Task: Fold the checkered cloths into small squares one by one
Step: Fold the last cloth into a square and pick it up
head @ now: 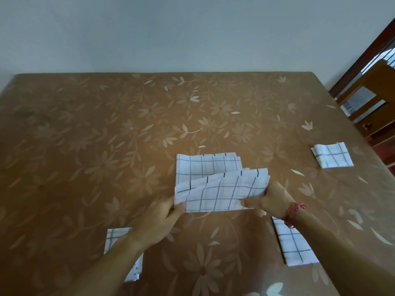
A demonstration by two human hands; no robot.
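A brown floral-patterned table (106,135) fills the frame below a pale wall. At centre, the left hand (158,221) and right hand (271,199) each pinch an end of the half-folded checkered cloth (218,184), lifting its near flap.

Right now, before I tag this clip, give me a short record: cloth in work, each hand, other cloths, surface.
cloth in work: checkered cloth at centre, near half lifted over the flat far half
left hand: pinches its near left corner
right hand: pinches its near right edge; red wristband on the wrist
other cloths: folded square at far right; near-right cloth and near-left cloth, each partly under a forearm
surface: table with brown floral cover
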